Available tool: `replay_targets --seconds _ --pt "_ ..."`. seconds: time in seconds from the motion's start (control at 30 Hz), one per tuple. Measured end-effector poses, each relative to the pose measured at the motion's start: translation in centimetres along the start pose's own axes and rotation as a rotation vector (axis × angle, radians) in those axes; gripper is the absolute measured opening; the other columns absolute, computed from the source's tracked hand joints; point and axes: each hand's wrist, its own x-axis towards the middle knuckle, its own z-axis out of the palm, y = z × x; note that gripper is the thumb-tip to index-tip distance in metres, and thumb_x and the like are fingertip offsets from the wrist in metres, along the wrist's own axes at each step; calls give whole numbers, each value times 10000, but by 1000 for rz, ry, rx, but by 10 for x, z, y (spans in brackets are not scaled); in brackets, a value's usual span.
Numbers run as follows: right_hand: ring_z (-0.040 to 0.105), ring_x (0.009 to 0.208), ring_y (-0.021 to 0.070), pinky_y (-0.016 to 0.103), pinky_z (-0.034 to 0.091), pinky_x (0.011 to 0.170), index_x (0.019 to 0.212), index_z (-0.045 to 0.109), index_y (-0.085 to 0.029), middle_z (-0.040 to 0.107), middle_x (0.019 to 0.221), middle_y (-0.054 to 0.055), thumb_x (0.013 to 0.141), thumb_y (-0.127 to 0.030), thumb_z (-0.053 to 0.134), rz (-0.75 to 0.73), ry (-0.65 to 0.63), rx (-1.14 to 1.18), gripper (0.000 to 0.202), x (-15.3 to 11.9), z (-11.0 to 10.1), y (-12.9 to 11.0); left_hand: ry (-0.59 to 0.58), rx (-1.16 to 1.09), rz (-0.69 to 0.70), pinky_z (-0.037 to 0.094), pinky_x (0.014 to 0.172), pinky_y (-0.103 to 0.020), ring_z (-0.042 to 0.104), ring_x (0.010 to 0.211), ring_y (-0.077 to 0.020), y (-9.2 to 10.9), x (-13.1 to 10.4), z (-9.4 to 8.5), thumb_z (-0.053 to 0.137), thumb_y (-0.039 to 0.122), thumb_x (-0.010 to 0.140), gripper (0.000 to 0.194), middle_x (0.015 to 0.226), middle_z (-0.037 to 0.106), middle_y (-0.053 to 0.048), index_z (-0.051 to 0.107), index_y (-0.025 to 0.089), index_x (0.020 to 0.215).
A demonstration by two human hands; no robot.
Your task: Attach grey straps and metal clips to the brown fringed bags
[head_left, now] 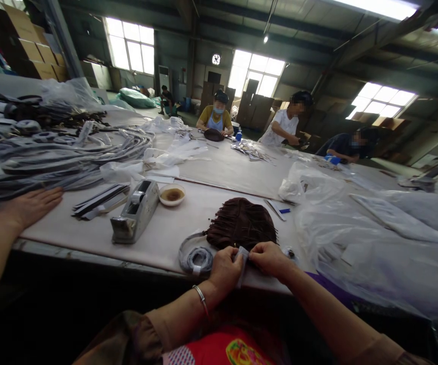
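Note:
A dark brown fringed bag (242,222) lies at the near edge of the white table. Just below it, my left hand (225,268), with a silver bangle on the wrist, pinches a strip of grey wrapping (242,258). My right hand (270,259) is closed on the other side of that same wrapping, its fingertips pressed together. Left of my hands sits a coiled strap wrapped in grey (197,259), its length running up to the bag's left side.
A tape dispenser (135,213), a small bowl (172,194) and flat strips (99,202) stand to the left. Another person's hand (32,205) rests at the far left, near bundled straps (51,157). Clear plastic bags (356,248) cover the right. People sit across the table.

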Motion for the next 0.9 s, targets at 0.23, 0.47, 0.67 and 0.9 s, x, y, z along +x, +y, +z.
replay_targets --seconds 0.23,0.47,0.67,0.9 --pt "554 592 121 222 336 528 667 717 -149 670 623 30 753 -267 585 -110 76 -212 196 1 1 2 -26 -100 -45 491 728 -291 675 808 -212 -7 5 0 601 349 827 278 877 738 -89 737 123 915" --pt "548 575 131 239 322 529 653 701 -142 669 610 40 780 -259 568 -97 79 -183 218 -1 5 3 -99 -467 -256 487 582 -247 651 648 -176 -6 5 4 664 384 782 324 769 718 -81 702 105 941" --pt "628 675 161 250 357 599 701 707 -139 715 713 84 853 -207 513 -148 146 -343 256 -11 9 -13 -111 -653 -406 483 521 -241 632 565 -168 0 5 6 750 414 709 399 691 699 -60 682 97 942" --pt "694 908 268 285 447 711 901 743 -62 726 921 211 897 -184 476 -98 188 -538 294 -21 16 -30 -5 -604 -354 517 566 -226 672 667 -188 7 2 7 826 376 661 406 777 732 -87 713 91 928"
